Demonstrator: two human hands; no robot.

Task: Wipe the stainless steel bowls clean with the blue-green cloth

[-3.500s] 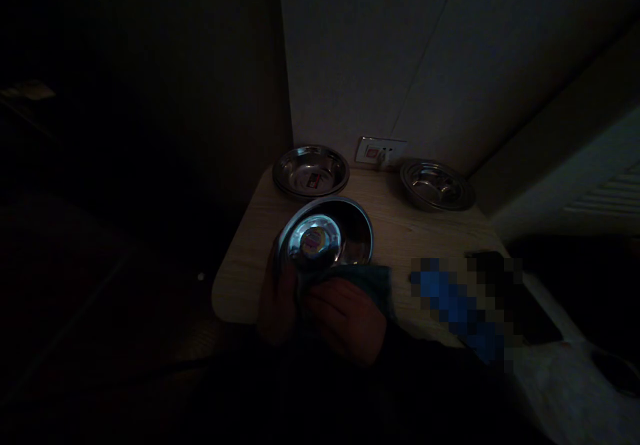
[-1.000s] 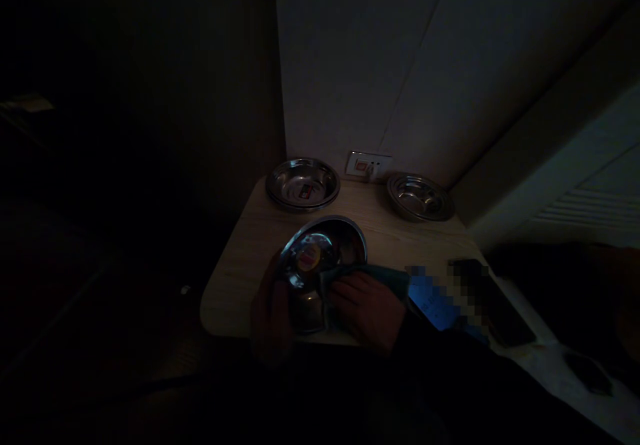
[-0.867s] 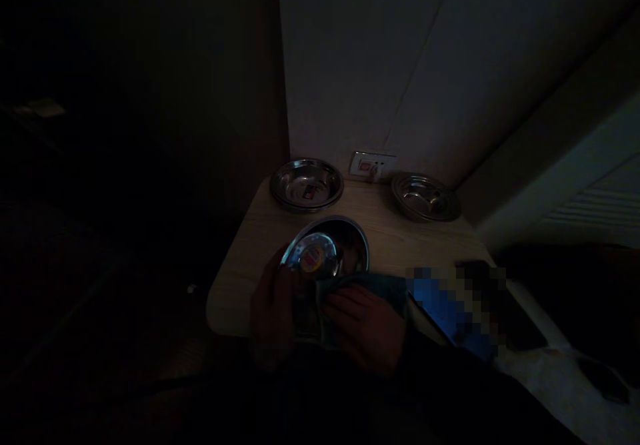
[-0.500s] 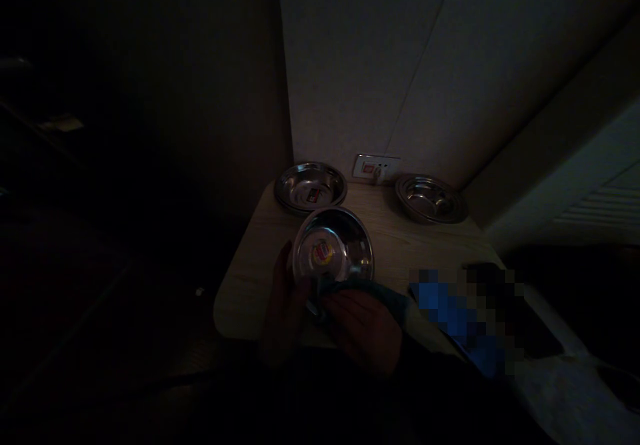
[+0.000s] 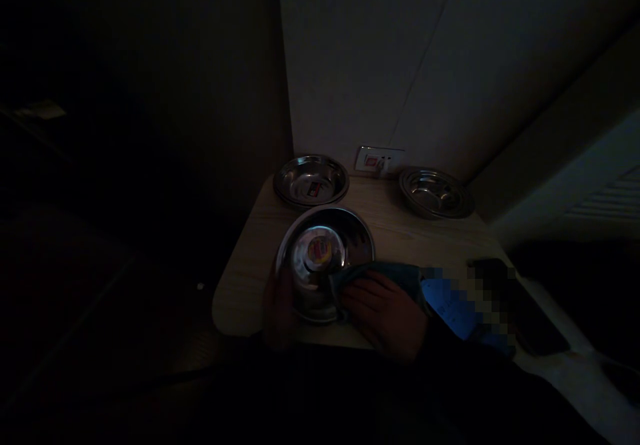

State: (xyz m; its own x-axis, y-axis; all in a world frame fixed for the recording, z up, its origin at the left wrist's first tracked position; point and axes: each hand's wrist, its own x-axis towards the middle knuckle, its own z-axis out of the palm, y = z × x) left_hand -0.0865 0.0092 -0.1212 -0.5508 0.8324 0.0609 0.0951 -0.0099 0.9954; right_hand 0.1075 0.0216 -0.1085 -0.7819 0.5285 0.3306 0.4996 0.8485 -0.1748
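A shiny metal bowl (image 5: 305,291) with a round red-and-yellow sticker inside sits near the front of the small table, its opening facing up toward me. At its left rim is my left hand (image 5: 280,308), dim and slightly blurred, fingers against the side and holding it. My right hand (image 5: 385,315) presses a teal cloth (image 5: 400,273) against the bowl's right rim, with the fingers closed over the fabric. Part of the cloth spreads out to the right, beyond the hand.
Behind the bowl, shallow metal dishes (image 5: 311,181) stand stacked at the back left; more metal bowls (image 5: 435,193) are nested at the back right. A lit phone (image 5: 453,308) and a dark flat object (image 5: 525,315) lie at right. A wall socket (image 5: 380,160) holds a plug.
The bowl has tipped back flatter and shows more of its inside. My right hand and the cloth have moved right, from the near rim to the right rim.
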